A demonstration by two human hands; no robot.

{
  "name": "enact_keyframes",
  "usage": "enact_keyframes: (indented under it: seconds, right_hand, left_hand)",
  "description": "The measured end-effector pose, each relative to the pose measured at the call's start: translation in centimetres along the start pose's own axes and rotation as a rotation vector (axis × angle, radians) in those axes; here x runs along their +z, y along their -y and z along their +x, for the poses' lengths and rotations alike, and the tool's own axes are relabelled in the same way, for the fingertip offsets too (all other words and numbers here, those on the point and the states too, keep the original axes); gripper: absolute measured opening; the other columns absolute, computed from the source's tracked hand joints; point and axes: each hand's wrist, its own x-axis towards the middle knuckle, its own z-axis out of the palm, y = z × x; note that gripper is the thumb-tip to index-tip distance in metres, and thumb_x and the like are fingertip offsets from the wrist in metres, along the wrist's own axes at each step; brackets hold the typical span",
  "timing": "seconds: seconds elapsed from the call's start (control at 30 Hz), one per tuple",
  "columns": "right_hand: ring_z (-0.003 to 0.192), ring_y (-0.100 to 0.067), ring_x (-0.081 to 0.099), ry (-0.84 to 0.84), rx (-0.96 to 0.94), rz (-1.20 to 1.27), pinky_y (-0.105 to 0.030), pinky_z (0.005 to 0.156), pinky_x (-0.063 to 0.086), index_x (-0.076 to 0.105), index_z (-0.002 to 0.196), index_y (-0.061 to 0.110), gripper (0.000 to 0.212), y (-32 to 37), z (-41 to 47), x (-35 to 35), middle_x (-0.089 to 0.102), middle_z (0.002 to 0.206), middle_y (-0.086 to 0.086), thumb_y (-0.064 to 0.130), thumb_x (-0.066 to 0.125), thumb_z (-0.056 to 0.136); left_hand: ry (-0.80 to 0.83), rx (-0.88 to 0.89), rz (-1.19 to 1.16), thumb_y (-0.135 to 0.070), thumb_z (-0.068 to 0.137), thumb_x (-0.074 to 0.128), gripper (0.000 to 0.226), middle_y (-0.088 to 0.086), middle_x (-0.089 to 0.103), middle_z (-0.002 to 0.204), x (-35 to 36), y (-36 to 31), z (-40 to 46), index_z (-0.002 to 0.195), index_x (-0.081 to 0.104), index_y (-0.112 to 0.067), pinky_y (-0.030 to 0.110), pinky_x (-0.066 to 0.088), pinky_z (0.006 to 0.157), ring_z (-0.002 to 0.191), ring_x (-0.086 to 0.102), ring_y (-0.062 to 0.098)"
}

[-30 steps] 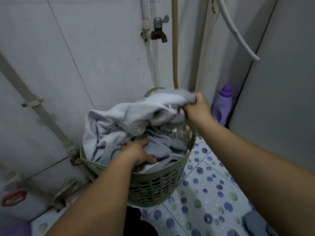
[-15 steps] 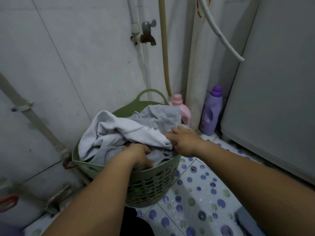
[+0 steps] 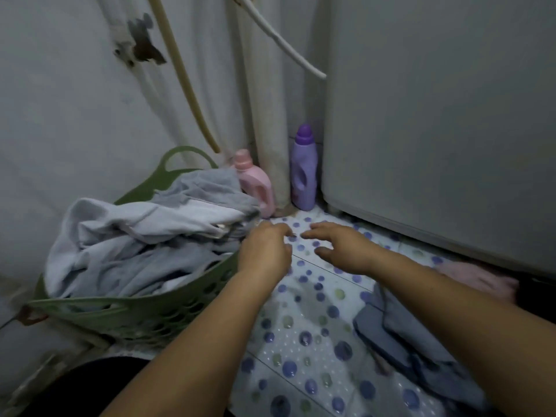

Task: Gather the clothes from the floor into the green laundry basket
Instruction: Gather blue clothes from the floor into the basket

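Note:
The green laundry basket (image 3: 141,314) stands at the left against the wall, heaped with pale grey clothes (image 3: 144,233) that spill over its rim. My left hand (image 3: 266,251) hovers just right of the basket rim with fingers curled and nothing in it. My right hand (image 3: 343,246) is spread open above the dotted floor, holding nothing. A blue-grey garment (image 3: 421,353) lies on the floor at the lower right, partly under my right forearm. A pink cloth (image 3: 478,278) lies beyond it by the machine's base.
A pink bottle (image 3: 255,182) and a purple bottle (image 3: 304,170) stand in the corner beside a pipe. A large grey appliance (image 3: 436,115) fills the right side. A tap (image 3: 141,45) and hoses hang on the wall above the basket. Dotted floor tiles (image 3: 301,341) lie between.
Both hands have let go of the grey clothes and come out of the basket to the right, above the floor. The view has swung right, showing garments on the floor.

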Motion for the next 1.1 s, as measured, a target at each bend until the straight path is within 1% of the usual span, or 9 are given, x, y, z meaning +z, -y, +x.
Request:
enact_keyframes:
  seconds: [0.13,0.33,0.6,0.7,0.8,0.87,0.97,1.03,1.1]
  right_hand:
    - [0.131,-0.011,0.045,-0.007,0.163,0.021,-0.019,0.105,0.030,0.057,0.129,0.025,0.038,-5.7,-4.3,-1.1,0.050,0.142,0.005,0.015,0.051,0.093]
    - [0.125,-0.015,0.052,-0.054,0.476,0.045,-0.020,0.100,0.035,0.060,0.125,0.023,0.034,-14.7,-12.5,-1.5,0.056,0.137,0.002,0.019,0.054,0.092]
    - [0.134,-0.032,0.036,0.189,0.784,-0.106,-0.046,0.101,0.042,0.019,0.148,0.021,0.089,-20.4,-18.2,4.2,0.030,0.149,-0.009,0.036,0.070,0.077]
    - [0.130,-0.037,0.035,-0.067,0.922,-0.164,-0.046,0.097,0.043,0.016,0.147,0.013,0.077,-21.5,-18.6,6.2,0.029,0.146,-0.016,0.027,0.060,0.086]
    - [0.130,-0.037,0.036,-0.139,1.018,-0.245,-0.043,0.098,0.041,0.014,0.149,0.010,0.073,-22.4,-18.6,7.1,0.032,0.144,-0.019,0.026,0.054,0.090]
    - [0.121,-0.035,0.049,-0.155,1.020,-0.300,-0.040,0.094,0.045,0.032,0.142,0.005,0.053,-23.3,-18.7,7.3,0.048,0.134,-0.020,0.017,0.047,0.093]
    - [0.105,-0.032,0.059,-0.122,0.915,-0.335,-0.035,0.085,0.051,0.060,0.111,0.004,0.027,-23.9,-18.8,6.2,0.062,0.115,-0.016,0.015,0.050,0.089]
    - [0.098,-0.033,0.058,-0.130,0.850,-0.189,-0.033,0.076,0.046,0.059,0.100,0.008,0.023,-23.0,-18.3,4.5,0.058,0.108,-0.015,0.027,0.054,0.088]
    - [0.090,-0.028,0.055,-0.177,0.797,0.151,-0.032,0.069,0.040,0.052,0.093,0.010,0.021,-21.3,-17.4,2.3,0.055,0.098,-0.013,0.031,0.055,0.089]
  left_hand:
    - [0.169,0.088,-0.062,-0.023,0.095,0.051,0.040,0.005,0.043,0.140,4.2,-4.3,0.1,0.135,0.050,-0.027,0.041,0.044,0.100,0.121,0.052,0.027]
    - [0.414,0.242,-0.099,-0.019,0.094,0.050,0.050,0.007,0.040,0.143,11.4,-10.8,-1.1,0.142,0.039,-0.031,0.040,0.046,0.096,0.121,0.051,0.029]
    - [0.657,0.257,-0.154,-0.016,0.092,0.054,0.070,0.010,0.033,0.152,16.8,-13.7,-3.5,0.151,0.019,-0.029,0.031,0.037,0.107,0.135,0.039,0.027]
    - [0.694,0.240,-0.140,-0.019,0.094,0.053,0.068,0.009,0.029,0.155,17.8,-13.9,-4.1,0.151,0.018,-0.029,0.032,0.033,0.113,0.138,0.036,0.028]
    - [0.724,0.237,-0.151,-0.019,0.095,0.052,0.066,0.009,0.028,0.155,18.3,-14.4,-4.6,0.152,0.018,-0.027,0.026,0.032,0.108,0.138,0.036,0.026]
    - [0.727,0.246,-0.158,-0.018,0.095,0.052,0.067,0.011,0.029,0.154,18.3,-14.8,-4.9,0.152,0.018,-0.026,0.025,0.034,0.105,0.137,0.038,0.026]
    - [0.716,0.259,-0.155,-0.021,0.094,0.054,0.067,0.010,0.033,0.152,18.4,-15.5,-5.1,0.151,0.019,-0.026,0.026,0.035,0.105,0.137,0.038,0.025]
    - [0.692,0.267,-0.145,-0.024,0.093,0.057,0.070,0.010,0.032,0.151,18.6,-15.8,-5.1,0.152,0.018,-0.025,0.027,0.037,0.103,0.135,0.039,0.026]
    - [0.653,0.273,-0.130,-0.027,0.088,0.063,0.082,0.009,0.027,0.152,18.6,-16.2,-5.0,0.152,0.013,-0.025,0.030,0.037,0.104,0.135,0.039,0.026]
